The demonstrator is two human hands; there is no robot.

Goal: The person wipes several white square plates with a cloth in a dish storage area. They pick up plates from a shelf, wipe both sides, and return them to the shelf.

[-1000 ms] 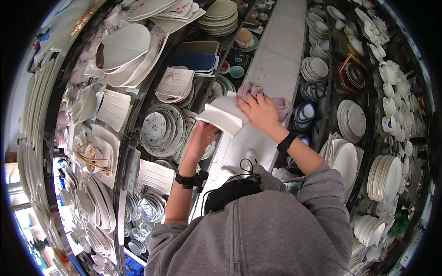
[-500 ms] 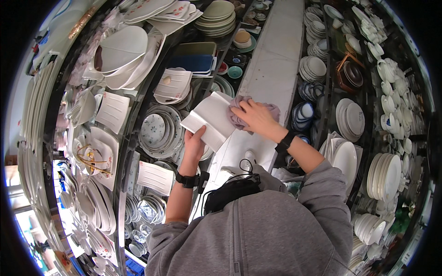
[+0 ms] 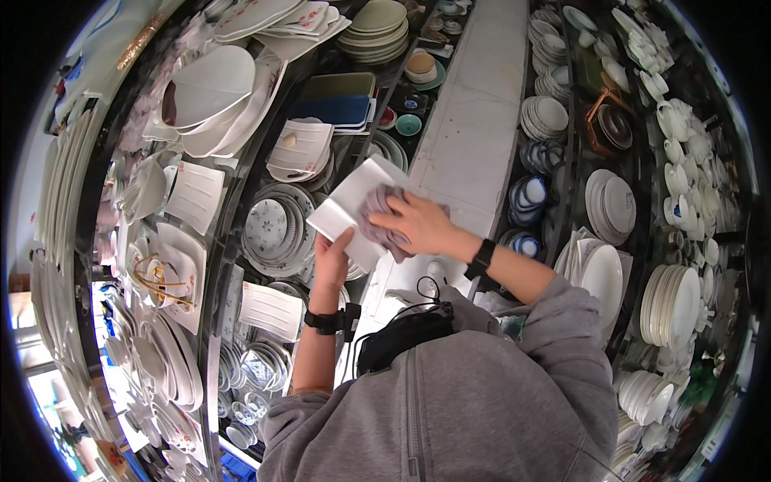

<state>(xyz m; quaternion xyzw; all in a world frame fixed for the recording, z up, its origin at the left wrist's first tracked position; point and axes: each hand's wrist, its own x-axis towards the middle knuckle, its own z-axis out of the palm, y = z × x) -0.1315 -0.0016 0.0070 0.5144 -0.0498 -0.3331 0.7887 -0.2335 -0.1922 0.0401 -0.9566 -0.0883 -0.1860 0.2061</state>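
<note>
While the left hand [image 3: 331,259] pinches the dish [image 3: 350,186] over the aisle [image 3: 474,96], the right hand [image 3: 422,226], fingers gripping the cloth [image 3: 384,207], has slid inward from the dish's edge, apparently wiping nearer its middle.

Pale floor [image 3: 470,104]: extends between two display sides.

Left side: a stack of pale green plates [image 3: 373,32] lies beyond a blue tray [image 3: 329,110]. A small turquoise bowl [image 3: 409,124] is located between the tray and the floor. A flower-patterned plate [image 3: 268,222] rests on larger round plates. A ribbed white rectangular plate [image 3: 271,309] lies below these in the view.

Right side: stacked white bowls [image 3: 544,118] stand above blue-and-white bowls [image 3: 530,193]. White oval plates [image 3: 673,305] stand on edge in a row, below white cups [image 3: 677,165].
</note>
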